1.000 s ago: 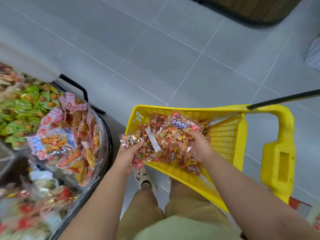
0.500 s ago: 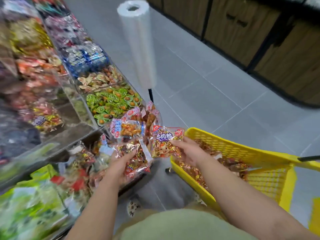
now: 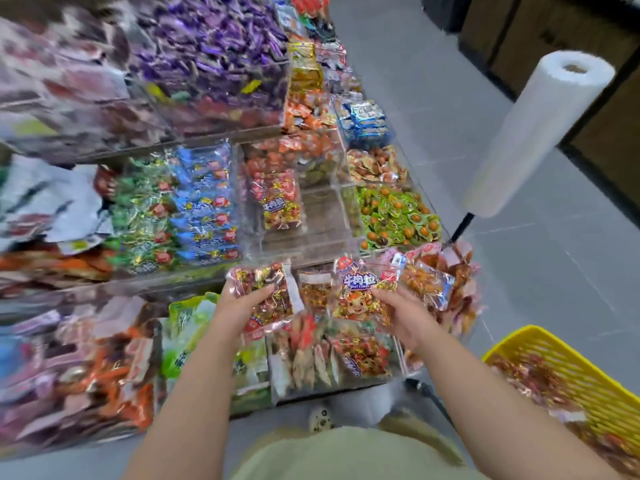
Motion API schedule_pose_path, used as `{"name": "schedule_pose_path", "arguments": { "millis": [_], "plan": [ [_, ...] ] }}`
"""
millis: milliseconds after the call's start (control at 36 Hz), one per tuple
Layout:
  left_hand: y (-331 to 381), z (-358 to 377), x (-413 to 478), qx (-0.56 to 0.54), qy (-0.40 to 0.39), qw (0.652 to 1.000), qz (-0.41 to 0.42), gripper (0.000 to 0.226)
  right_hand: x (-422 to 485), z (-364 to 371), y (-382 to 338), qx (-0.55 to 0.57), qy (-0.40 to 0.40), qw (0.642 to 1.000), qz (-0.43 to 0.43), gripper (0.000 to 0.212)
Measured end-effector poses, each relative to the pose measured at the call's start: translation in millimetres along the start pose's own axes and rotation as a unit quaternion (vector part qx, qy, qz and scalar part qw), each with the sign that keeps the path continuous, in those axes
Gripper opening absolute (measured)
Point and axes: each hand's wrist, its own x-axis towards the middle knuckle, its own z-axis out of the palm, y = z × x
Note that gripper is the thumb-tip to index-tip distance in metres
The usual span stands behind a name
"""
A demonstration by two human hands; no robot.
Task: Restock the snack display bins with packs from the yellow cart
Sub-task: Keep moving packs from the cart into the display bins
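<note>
1. The left hand [image 3: 239,306] gripped a clear plastic pack of red-brown wrapped snacks [image 3: 263,282] at centre frame, with the thumb curled over the pack's face.
2. The right hand [image 3: 405,317] gripped a second clear plastic pack with a blue label [image 3: 356,292], with the fingers curled round its right edge.
3. The two packs were held side by side with a narrow gap between them. Each stood just above its hand in the frame, over the front bins of the lower tier.
4. The yellow plastic lattice cart [image 3: 571,368] sat at lower right, near the right forearm and well apart from the left hand. More such packs lay inside it.
5. A clear acrylic bin [image 3: 322,220], directly above the hands in the frame, held one like pack at its left side.
6. A white roll of thin plastic bags [image 3: 540,133] stood tilted at upper right.
</note>
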Motion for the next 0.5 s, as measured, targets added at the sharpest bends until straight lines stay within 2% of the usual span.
{"name": "schedule_pose_path", "arguments": {
  "millis": [111,139,222,250,389,500],
  "plan": [
    [13.3,-26.3,1.2,-0.014,0.001,1.0,0.011,0.054,12.8,41.3,-23.7,-0.015,-0.039,0.999,-0.015,0.085],
    [17.2,-30.3,1.5,-0.023,0.0,1.0,0.02,0.049,17.0,49.6,-31.4,-0.01,-0.049,0.998,-0.024,0.076],
    [32.1,-36.4,3.8,-0.044,-0.006,0.997,0.055,0.037,29.7,72.8,-58.1,-0.027,-0.097,0.993,-0.056,0.027],
    [38.5,-36.7,3.9,-0.05,-0.009,0.997,0.065,0.034,34.1,79.5,-67.8,-0.043,-0.103,0.992,-0.065,0.022],
    [68.3,-30.8,9.3,-0.071,-0.003,0.993,0.092,0.025,60.8,101.2,-110.7,-0.075,-0.085,0.989,-0.09,0.027],
    [88.6,-25.2,18.8,-0.092,0.003,0.99,0.102,0.028,86.4,108.3,-129.0,-0.133,-0.074,0.984,-0.096,0.033]
  ]
}}
